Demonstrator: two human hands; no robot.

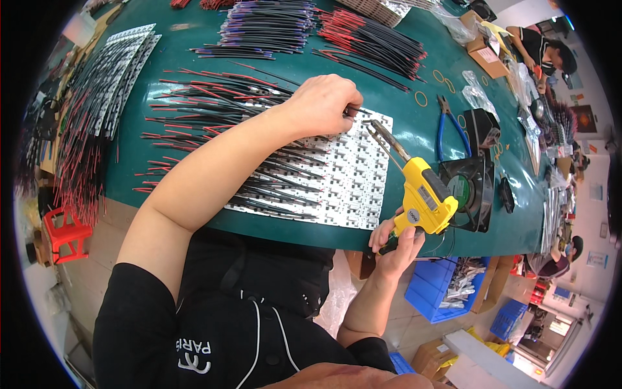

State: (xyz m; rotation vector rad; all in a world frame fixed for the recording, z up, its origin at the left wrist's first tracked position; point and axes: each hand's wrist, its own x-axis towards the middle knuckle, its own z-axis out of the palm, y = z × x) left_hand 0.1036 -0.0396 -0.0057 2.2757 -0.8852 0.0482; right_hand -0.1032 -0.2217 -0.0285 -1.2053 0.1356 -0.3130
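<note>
A white panel of small circuit boards (356,175) lies on the green table, with rows of black wires with red ends (194,104) across its left part. My left hand (327,104) is over the upper part of the panel, its fingers pinched on a black wire (364,111) that shows only in part. My right hand (398,243) grips the handle of a yellow soldering gun (427,198) at the panel's right edge. The gun's metal tip points up and left, close beside my left fingertips. Whether it touches a board cannot be made out.
Bundles of wires (265,26) lie at the back. Blue-handled cutters (451,129), a black fan (470,194) and rubber bands (421,98) are at the right. More wired panels (120,71) hang over the left edge. A blue crate (431,292) stands below. Other people work far right.
</note>
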